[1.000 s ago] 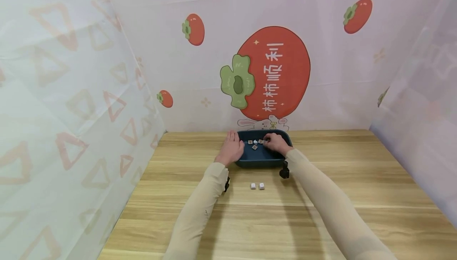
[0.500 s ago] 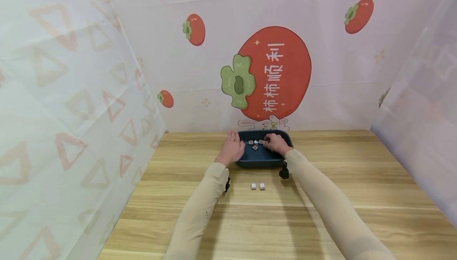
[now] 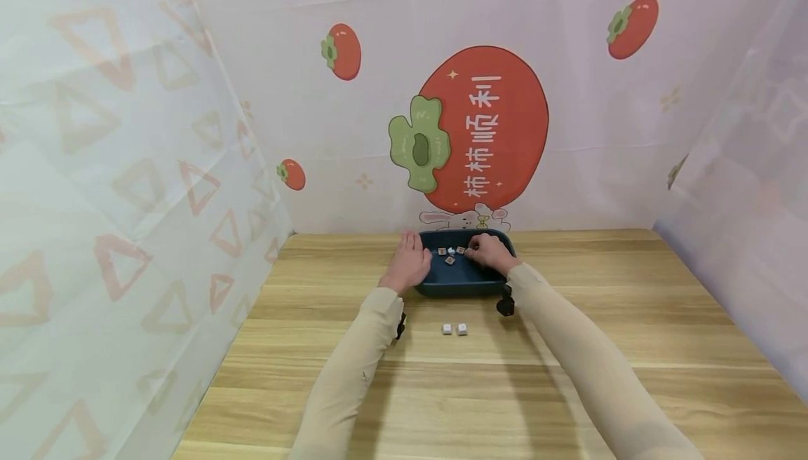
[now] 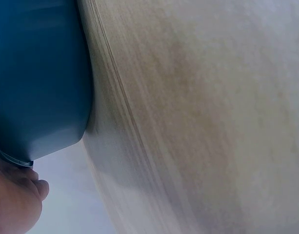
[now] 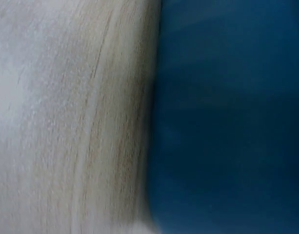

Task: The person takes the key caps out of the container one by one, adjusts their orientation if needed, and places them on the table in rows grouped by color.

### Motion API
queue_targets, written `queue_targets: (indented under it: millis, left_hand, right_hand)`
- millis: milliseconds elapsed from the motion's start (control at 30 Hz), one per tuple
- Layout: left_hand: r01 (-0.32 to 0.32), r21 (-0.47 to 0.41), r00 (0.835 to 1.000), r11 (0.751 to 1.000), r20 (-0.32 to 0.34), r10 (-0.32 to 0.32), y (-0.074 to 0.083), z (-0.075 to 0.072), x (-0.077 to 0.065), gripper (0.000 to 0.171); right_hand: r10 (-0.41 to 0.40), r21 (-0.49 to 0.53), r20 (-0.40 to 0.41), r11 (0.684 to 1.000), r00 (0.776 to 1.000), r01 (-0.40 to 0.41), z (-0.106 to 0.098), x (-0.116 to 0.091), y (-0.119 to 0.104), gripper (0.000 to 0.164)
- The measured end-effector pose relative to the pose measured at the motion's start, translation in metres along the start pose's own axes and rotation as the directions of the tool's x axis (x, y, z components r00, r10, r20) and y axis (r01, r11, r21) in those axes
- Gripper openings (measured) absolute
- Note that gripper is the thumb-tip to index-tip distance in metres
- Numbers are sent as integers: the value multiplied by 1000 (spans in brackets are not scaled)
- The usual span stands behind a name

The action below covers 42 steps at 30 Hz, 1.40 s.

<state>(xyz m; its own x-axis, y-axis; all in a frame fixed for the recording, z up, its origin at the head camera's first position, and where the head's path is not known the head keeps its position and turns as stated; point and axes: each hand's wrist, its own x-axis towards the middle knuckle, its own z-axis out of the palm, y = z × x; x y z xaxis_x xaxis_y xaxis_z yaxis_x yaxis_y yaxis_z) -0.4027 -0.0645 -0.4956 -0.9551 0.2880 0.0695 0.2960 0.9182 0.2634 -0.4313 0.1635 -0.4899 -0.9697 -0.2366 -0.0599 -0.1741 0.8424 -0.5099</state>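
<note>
Several small keycaps lie in a dark blue tray in the head view, among them a brown-sided keycap near the middle and a whitish one behind it. Over the tray's right part, my right hand has curled fingers and pinches a small keycap, mostly hidden by the fingertips. My left hand rests on the tray's left rim with its fingers straight. In the left wrist view part of this hand shows at the tray's rim. The right wrist view shows the tray's blurred wall but no hand.
Two white keycaps, the left one and the right one, sit side by side on the wooden table in front of the tray. A printed cloth hangs behind the table, with more cloth on both sides.
The right hand has shifted slightly, and the keycap by its fingertips has become more hidden. The left hand stays on the tray's rim.
</note>
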Motion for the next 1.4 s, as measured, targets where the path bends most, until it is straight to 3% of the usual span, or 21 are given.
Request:
queue_targets:
  millis: [433,767,1100,1400]
  left_hand:
    - [1,-2,1000,1000,3,-1,2,-4,-3,65]
    - [-1,20,1000,1000,4,1,2,-3,-2,64]
    - [-15,15,1000,1000,3,15,3,-4,-4,64]
    - [-11,2,1000,1000,6,11,2,-3,-2,62]
  right_hand:
    - [-60,27,5,998,998,60,-6,-11,-6,31]
    - [-95,59,-14,994,995,96,-11,-26,-15,26]
    - [-219,66,-105,972,970,227,-20,-51,-16,21]
    - [-282,180,-79,940,956,292,-30,-74,-15,25]
